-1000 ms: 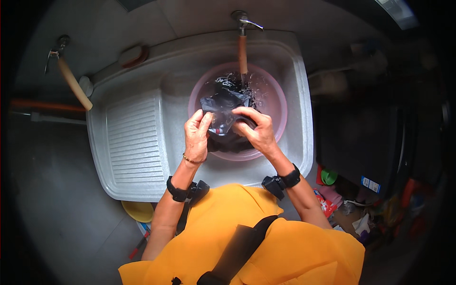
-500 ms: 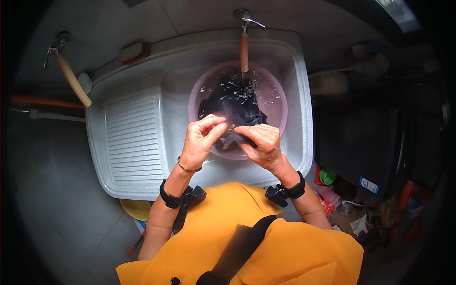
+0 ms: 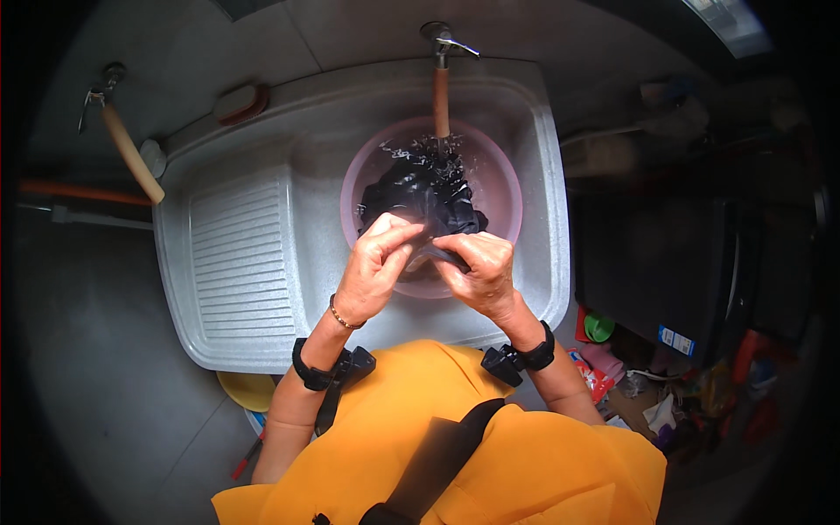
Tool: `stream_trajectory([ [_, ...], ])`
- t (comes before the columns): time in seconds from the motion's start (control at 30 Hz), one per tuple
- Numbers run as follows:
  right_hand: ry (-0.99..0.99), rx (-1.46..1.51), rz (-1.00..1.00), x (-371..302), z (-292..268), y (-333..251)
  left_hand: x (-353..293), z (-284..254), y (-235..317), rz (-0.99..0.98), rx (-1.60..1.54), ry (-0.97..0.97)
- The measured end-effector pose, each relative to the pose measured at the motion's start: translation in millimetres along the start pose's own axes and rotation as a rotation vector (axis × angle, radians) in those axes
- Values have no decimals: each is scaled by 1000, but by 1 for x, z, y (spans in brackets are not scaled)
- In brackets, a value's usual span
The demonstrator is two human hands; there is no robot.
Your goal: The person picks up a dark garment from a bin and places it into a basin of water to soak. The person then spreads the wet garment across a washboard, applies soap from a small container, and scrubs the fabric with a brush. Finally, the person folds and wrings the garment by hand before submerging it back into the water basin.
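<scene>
A translucent pink basin stands in the grey sink with water in it. Black cloth lies bunched up and wet inside. Over the basin's near side, my left hand pinches a thin, sheer dark cloth between thumb and fingers. Close by on the right, my right hand is closed on the same thin cloth, with fingers curled and thumb pressed to them. Whether this piece joins the black cloth below cannot be made out. Water runs from a tap through an orange-brown hose into the basin.
Left of the basin, the grey sink has a ribbed washboard. A brush rests on its back edge. A second tap with a tan hose hangs at far left. A dark box-shaped thing and clutter stand right.
The view has shifted slightly, so the sink sits a little further left and lower. Both hands keep their pinch on the thin cloth, with only small finger movements.
</scene>
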State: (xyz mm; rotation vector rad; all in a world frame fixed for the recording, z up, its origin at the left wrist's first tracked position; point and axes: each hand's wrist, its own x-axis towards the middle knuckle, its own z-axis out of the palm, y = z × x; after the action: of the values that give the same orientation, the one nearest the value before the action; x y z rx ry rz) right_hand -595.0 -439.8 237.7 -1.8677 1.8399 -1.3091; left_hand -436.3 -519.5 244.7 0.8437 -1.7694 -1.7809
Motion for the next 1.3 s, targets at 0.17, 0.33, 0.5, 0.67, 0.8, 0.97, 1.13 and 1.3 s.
stream_trajectory([
  [0.17, -20, -27, 28, 1, -1, -2, 2, 0, 3, 122, 294, -31],
  [0.33, -56, -80, 27, -2, -2, -2, 3, 0, 7, 151, 382, -59],
  [0.5, -66, -8, 198, -3, -6, 2, 4, -7, 9, 141, 378, -138],
  [0.67, -9, 25, 323, -4, -6, 4, 7, -4, 6, 139, 346, -115],
  [0.8, 77, 59, 426, 10, -14, 3, -1, 8, 6, 59, 375, 84],
  [0.97, 52, 26, 418, 12, -22, -1, -44, -22, 17, -58, 346, -223],
  [1.13, 41, 45, 460, -4, -32, 7, -158, -78, 24, -503, 389, -819],
  [1.3, 0, 43, 477, -17, -26, 3, -200, -71, 68, -564, 287, -874],
])
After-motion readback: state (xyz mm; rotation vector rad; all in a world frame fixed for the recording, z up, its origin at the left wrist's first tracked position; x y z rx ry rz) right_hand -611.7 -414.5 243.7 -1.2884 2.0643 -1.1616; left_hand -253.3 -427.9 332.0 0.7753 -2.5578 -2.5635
